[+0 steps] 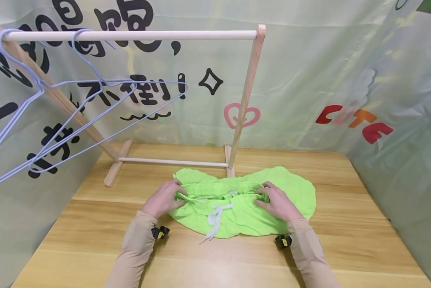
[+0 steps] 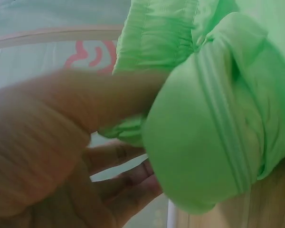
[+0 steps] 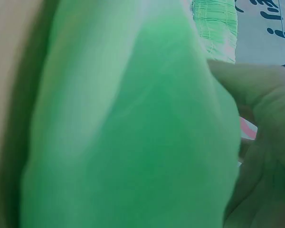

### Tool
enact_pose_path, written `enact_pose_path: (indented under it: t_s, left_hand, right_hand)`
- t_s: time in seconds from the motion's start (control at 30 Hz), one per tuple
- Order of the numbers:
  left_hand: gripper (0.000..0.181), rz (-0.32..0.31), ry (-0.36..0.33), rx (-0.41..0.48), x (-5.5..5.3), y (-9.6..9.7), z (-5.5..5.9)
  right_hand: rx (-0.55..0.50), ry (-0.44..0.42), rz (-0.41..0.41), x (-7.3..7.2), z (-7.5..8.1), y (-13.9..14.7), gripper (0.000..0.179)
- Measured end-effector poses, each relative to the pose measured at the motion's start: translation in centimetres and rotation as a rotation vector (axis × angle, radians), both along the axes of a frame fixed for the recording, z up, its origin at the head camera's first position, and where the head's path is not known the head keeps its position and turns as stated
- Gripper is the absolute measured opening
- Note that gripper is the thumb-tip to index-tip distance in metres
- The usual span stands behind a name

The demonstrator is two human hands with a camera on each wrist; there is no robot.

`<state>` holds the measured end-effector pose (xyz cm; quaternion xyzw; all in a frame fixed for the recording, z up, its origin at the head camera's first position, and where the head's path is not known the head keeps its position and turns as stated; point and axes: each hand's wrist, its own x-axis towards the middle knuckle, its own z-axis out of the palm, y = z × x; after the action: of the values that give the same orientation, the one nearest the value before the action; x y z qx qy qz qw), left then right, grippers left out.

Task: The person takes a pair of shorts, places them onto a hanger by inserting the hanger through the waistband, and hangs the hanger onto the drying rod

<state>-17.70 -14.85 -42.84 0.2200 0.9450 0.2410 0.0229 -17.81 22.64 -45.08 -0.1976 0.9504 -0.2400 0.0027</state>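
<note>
"Now, where are the green shorts?"

"Lower centre of the frame, on the table, left hand and right hand each grasping one end of the waistband."

"How is such a hold best kept?"

"Ideally, one judges, with even pull, both ends level, and the drawstring clear of the opening."

Garment, on table, centre. Waistband: left hand at its 9 o'clock, right hand at its 3 o'clock, drawstring before it at 6 o'clock. Rack, standing on table behind garment, 10 to 12 o'clock. Hangers, hung on rack's rail, 10 o'clock. Backdrop, behind table, 12 o'clock.
</note>
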Motion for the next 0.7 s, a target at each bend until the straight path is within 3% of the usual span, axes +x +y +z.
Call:
enact_pose_path:
  t_s: [0.13, 0.27, 0.43, 0.57, 0.7]
  left_hand:
    - [0.015, 0.029, 0.063, 0.011, -0.2, -0.1, 0.0]
    - [0.016, 0.082, 0.14, 0.067, -0.4, -0.4, 0.2]
    - [0.02, 0.111, 0.214, 0.228, -0.4, -0.9, 0.7]
    - [0.022, 0.103, 0.278, 0.357, -0.4, -1.2, 1.3]
    - [0.024, 0.132, 0.381, 0.43, -0.4, -1.4, 1.8]
  right_hand:
    - [-0.017, 0.08, -0.001, -0.2, 0.1, -0.2, 0.025]
    - [-0.101, 0.239, 0.014, -0.2, 0.5, -0.2, 0.016]
    - [-0.292, 0.422, 0.075, -0.4, 1.1, -0.1, 0.02]
    - [-0.459, 0.504, 0.113, -0.4, 1.4, 0.0, 0.027]
    - [-0.566, 0.585, 0.103, -0.4, 1.7, -0.1, 0.03]
